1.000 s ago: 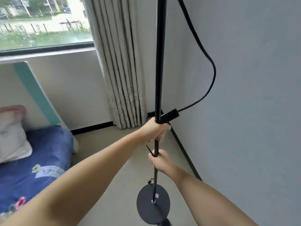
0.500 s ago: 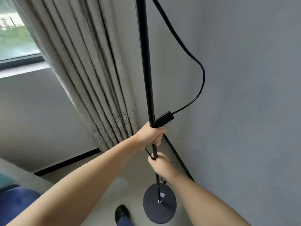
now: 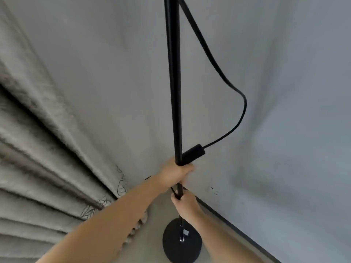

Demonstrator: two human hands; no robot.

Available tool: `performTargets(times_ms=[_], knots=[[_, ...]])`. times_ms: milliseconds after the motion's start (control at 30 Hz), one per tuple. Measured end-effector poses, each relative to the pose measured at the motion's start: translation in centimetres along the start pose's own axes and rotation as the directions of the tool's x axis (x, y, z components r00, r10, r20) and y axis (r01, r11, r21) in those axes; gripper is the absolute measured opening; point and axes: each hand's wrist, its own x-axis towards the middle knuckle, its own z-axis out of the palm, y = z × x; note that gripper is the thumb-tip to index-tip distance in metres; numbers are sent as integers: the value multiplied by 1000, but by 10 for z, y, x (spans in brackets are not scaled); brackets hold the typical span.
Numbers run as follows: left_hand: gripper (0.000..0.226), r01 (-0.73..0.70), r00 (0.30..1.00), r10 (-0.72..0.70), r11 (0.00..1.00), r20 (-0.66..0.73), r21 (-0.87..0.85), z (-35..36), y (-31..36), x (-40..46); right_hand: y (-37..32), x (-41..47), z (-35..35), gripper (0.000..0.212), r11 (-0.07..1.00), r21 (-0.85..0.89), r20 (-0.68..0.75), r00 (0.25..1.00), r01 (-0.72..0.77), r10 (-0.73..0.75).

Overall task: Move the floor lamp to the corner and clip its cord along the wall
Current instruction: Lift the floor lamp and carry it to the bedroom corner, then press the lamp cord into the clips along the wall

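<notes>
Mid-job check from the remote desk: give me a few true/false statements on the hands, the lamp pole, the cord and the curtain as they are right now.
1. Both hands grip the lamp pole, the left hand above the right hand. True.
2. The cord is clipped flat along the wall. False: it hangs in a loose loop beside the pole.
3. The inline switch box sits just above the left hand. True.
4. The curtain hangs right of the pole. False: it is on the left.
5. The round base is black. True.
</notes>
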Motion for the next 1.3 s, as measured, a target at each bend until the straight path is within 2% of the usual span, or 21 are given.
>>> performTargets(times_ms=[233,400,500,567,667,733,767,833,900,967,1000,1033,1067,1100,1167,1233,1300], knots=[[66,-109,990,98,989,106,104,-62,-46,74,4,108,47,33,999,-8,-51,998,46,-46],[65,-223,959,195,967,208,122,-82,-76,116,14,163,63,29,995,6,-120,988,100,-98],[60,-300,931,274,951,241,79,-92,-86,132,16,186,70,34,983,-7,-176,967,183,-182],[53,-369,907,352,929,230,32,-100,-87,139,14,197,76,33,971,-30,-212,948,237,-238],[48,-515,855,510,856,93,44,-106,-99,148,18,213,78,31,937,-87,-234,907,339,-350],[40,-633,767,639,768,-61,92,-102,-121,156,32,222,80,31,883,-189,-234,853,430,-466],[33,-686,701,694,719,-167,108,-98,-136,159,42,227,81,29,844,-259,-233,818,469,-526],[14,-773,521,746,618,-414,142,-88,-173,168,67,235,88,31,763,-384,-214,753,520,-622],[13,-837,295,741,505,-603,212,-78,-207,173,93,241,97,37,708,-437,-188,714,554,-675],[18,-872,84,763,368,-641,323,-71,-230,174,112,244,102,38,668,-453,-178,674,591,-717],[20,-872,12,787,310,-617,378,-68,-239,172,118,245,104,37,653,-465,-174,662,598,-729],[21,-880,-26,818,254,-574,402,-66,-245,171,123,243,104,37,642,-480,-167,656,598,-736],[20,-900,-21,856,208,-516,382,-63,-251,169,127,242,104,37,634,-501,-159,658,589,-736],[18,-926,24,893,190,-449,328,-58,-258,167,132,240,103,36,628,-526,-151,665,573,-732],[13,-949,185,925,256,-332,184,-48,-276,168,144,238,97,32,649,-552,-131,714,524,-688],[18,-882,423,862,463,-280,89,-37,-295,179,151,237,83,32,726,-499,-53,820,473,-570],[31,-711,671,697,701,-253,45,-28,-308,196,156,237,59,33,826,-426,95,926,369,-365]])
